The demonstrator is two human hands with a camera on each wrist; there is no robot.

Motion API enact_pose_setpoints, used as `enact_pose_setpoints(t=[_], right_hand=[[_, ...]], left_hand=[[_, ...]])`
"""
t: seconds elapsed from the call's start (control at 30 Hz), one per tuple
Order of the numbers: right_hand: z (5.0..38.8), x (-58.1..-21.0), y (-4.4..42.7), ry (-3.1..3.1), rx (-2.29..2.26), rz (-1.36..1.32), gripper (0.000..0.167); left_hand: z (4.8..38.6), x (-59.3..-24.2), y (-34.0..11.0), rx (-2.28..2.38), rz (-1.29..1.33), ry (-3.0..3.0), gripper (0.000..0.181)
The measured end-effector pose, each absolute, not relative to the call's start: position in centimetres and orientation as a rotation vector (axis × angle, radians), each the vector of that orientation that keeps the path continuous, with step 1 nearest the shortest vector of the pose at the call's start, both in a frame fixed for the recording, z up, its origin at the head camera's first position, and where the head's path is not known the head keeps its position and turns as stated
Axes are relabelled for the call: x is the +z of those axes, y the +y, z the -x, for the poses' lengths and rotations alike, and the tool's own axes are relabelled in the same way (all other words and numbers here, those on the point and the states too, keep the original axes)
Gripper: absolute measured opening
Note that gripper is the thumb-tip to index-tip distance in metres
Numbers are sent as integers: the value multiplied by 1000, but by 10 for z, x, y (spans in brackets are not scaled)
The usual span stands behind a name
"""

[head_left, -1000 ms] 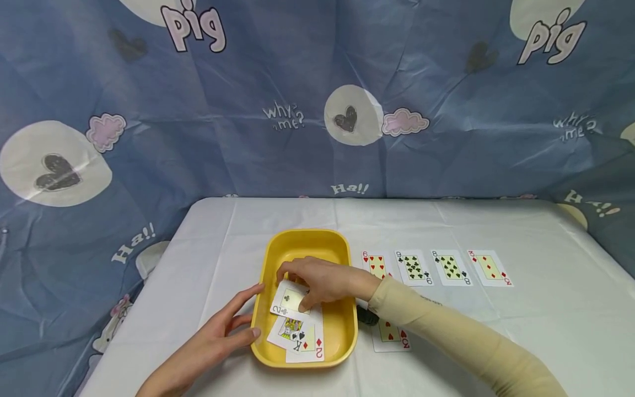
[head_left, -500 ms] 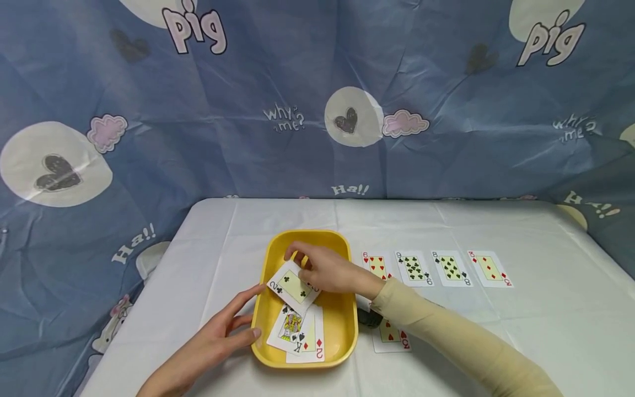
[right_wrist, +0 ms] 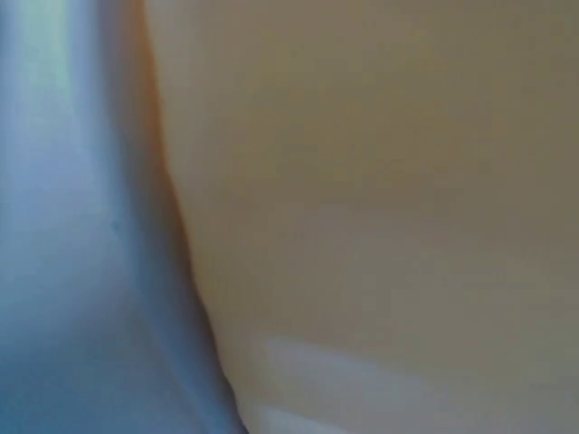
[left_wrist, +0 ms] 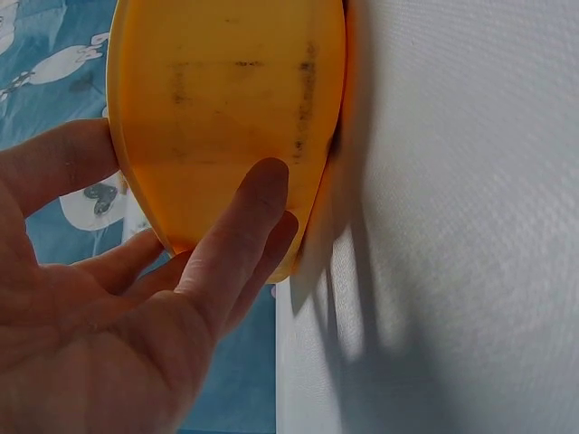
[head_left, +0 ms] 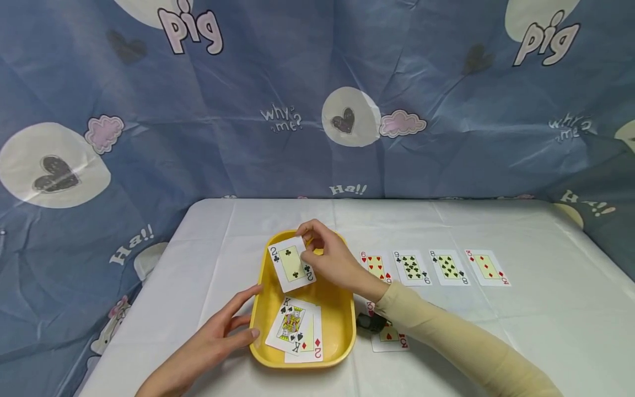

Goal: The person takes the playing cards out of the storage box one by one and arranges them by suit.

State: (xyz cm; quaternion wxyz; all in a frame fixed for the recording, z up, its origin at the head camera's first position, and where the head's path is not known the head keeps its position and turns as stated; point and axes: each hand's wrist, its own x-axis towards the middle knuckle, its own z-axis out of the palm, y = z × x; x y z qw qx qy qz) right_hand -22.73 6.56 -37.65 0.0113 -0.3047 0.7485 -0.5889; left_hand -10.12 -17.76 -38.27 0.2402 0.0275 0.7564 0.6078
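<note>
Above the far half of the yellow tray (head_left: 350,336), my right hand (head_left: 331,259) pinches a two of clubs (head_left: 291,263) by its right edge, between thumb and fingers. Lower in the tray a king of spades (head_left: 290,325) overlaps a two of diamonds (head_left: 316,344). My left hand (head_left: 218,336) touches the tray's left side with extended fingers. Seen from the left wrist, its fingers (left_wrist: 231,235) lie against the tray's outer wall (left_wrist: 226,99). A sleeve (right_wrist: 380,217) fills most of the blurred right wrist view, hiding the right hand there.
Right of the tray runs a row of cards: six of hearts (head_left: 375,267), nine of clubs (head_left: 412,267), eight of spades (head_left: 449,267), three of diamonds (head_left: 488,267). A heart card (head_left: 389,337) lies nearer, partly under the right forearm, beside a black wrist device (head_left: 371,322).
The two of clubs has been lifted off the cards below and turned as my right hand moved farther back in the tray. More of the king of spades shows. My left hand stays put.
</note>
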Motion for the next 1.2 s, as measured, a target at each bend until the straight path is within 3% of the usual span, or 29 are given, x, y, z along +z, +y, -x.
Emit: enact_pose_setpoints(t=[0.23, 0.5, 1.2], right_hand=[[204, -349, 69, 2314, -2062, 924, 32], [220, -377, 78, 2188, -2230, 888, 37], [201, -373, 159, 2202, -2127, 716, 40]], left_hand=[[101, -383, -176, 1655, -36, 2087, 71], [101, -384, -176, 1627, -4, 2121, 73], [102, -383, -174, 1630, 19, 2137, 78]])
